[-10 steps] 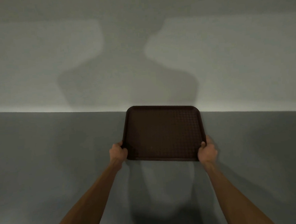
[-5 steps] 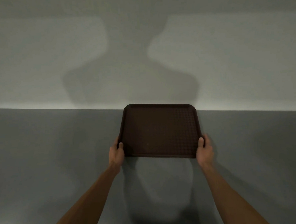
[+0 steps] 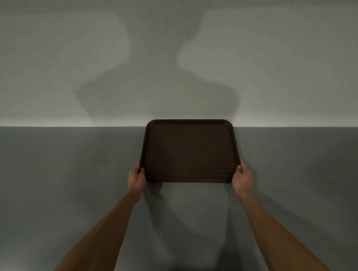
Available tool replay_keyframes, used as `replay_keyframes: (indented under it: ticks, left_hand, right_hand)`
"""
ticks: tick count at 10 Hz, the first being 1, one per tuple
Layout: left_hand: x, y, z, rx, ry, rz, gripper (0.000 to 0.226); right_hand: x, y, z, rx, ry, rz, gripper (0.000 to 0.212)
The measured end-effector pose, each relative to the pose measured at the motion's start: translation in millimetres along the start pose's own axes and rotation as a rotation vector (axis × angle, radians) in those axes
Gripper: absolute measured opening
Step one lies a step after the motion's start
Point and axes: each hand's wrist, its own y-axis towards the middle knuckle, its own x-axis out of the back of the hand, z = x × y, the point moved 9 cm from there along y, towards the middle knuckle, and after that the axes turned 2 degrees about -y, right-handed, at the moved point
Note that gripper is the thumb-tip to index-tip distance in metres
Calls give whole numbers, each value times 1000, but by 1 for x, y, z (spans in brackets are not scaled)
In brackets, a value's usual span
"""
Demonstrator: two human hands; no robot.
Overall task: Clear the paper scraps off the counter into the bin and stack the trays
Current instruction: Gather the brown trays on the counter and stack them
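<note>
both hands on the brown tray (image 3: 189, 151), held over the grey counter (image 3: 51, 185) near the wall (image 3: 64, 58). left hand (image 3: 136, 178) grips the near-left corner, right hand (image 3: 241, 176) the near-right, fingers curled round the rim. can't tell if it touches the counter.

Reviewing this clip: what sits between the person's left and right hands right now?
The head view shows only the brown tray between them: the left hand grips its near left corner, the right hand its near right corner.
</note>
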Motion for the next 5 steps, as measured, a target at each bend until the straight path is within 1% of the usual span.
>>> replay_keyframes:
  ticks: [1, 2, 3, 4, 5]
  left_hand:
    - [-1, 0, -2, -12, 11, 25, 57]
    - [-1, 7, 1, -19, 73, 92, 60]
    - [3, 11, -1, -20, 235, 139, 57]
    - [5, 10, -11, -58, 471, 136, 50]
    - [3, -12, -40, -222, 630, 96, 57]
  right_hand:
    - [5, 1, 5, 22, -24, 7, 43]
    - [11, 0, 11, 47, -65, 31, 44]
    - [14, 1, 15, 62, -106, 83, 44]
    - [14, -1, 20, 86, -169, 168, 44]
    - [15, -5, 25, 107, -298, 179, 54]
